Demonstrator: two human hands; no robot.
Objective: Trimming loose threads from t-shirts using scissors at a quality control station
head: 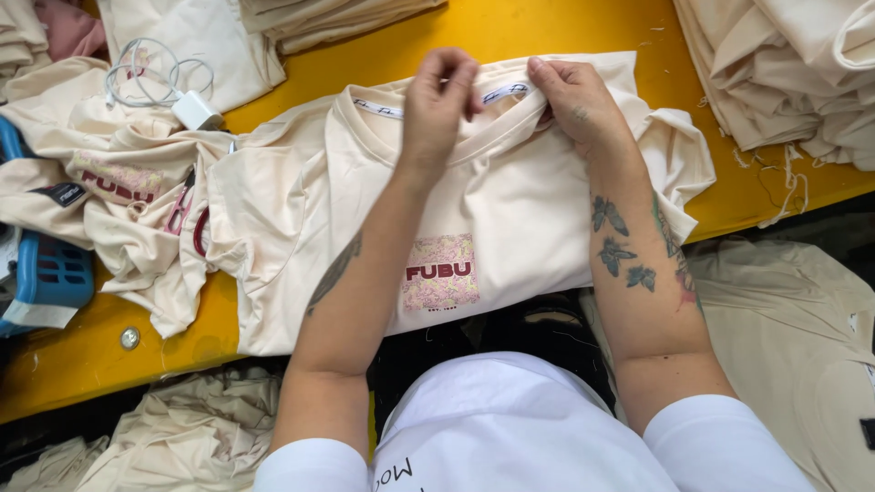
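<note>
A cream T-shirt [510, 200] with a pink chest print lies flat across the middle of a yellow tabletop [565, 27], its hem hanging over the near edge. The left hand [437, 100] and right hand [574, 100] each pinch the collar near the neck label, fingers pressed together on the fabric. A careless tug could likely stretch the collar or drag the shirt off the near edge. Counted: two hands, one spread shirt, one printed shirt crumpled at left, one white charger cable [155, 77], one red-handled scissors [187, 214].

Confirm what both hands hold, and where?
Left hand and right hand both pinch the cream T-shirt at its neckline, by the collar label.
</note>
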